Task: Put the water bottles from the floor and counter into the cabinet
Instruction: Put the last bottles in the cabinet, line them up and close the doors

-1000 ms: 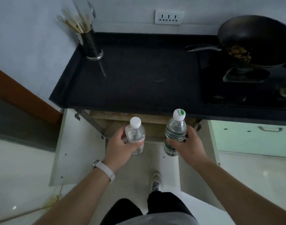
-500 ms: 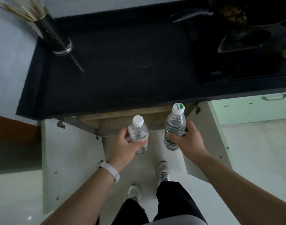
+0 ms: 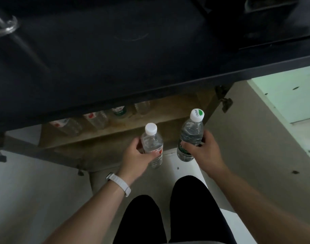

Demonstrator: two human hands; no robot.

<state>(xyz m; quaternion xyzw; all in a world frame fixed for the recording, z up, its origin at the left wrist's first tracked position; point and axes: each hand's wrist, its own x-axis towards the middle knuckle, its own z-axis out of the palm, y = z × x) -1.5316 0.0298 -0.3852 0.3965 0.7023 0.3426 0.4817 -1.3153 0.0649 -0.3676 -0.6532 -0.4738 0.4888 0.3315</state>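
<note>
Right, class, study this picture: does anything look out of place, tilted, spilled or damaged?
Nothing much stands out. The left hand grips the red-label bottle and the right hand the green-label bottle, both capped and roughly upright; no spill shows. Only a faint ring mark sits on the counter.

A shiny metal holder base (image 3: pixel 4 28) sits at the far left corner of the dark tabletop (image 3: pixel 98 67), with only its rounded rim in view, cut off by the picture's edge. A faint ring mark (image 3: pixel 133 36) shows on the tabletop near its middle. At the far right corner lies a black hob (image 3: pixel 256 22), blurred, its front edge running slantwise toward the tabletop's right edge. Below the tabletop's right end stands a mint-green cupboard front (image 3: pixel 291 95), dotted with a few small dark specks. A white strap (image 3: pixel 120 184) wraps the left wrist, and black trouser legs (image 3: pixel 191 208) fill the lower middle
</note>
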